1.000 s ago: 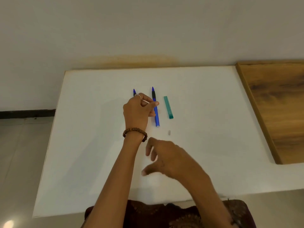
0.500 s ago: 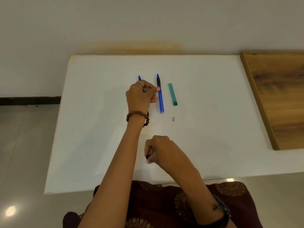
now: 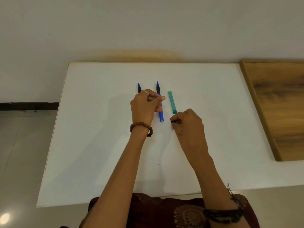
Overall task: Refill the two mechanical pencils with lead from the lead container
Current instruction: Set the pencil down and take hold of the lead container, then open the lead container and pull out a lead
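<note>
Left hand [image 3: 144, 106] hides most of left pencil [image 3: 139, 88]; grasp unclear.

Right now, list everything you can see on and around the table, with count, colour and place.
pencils: two, blue with black grip sections, lying side by side at mid table, tips away; left pencil mostly hidden under the left hand, right pencil beside it
lead container: one, teal, right of the pencils
small dark part: one, black, pinched in the right hand; what it is cannot be told
table: one, white
wooden board: one, brown, at the table's right edge
bracelet: one, brown beads, left wrist
left hand: curled over the left pencil
right hand: near the container's near end
</note>
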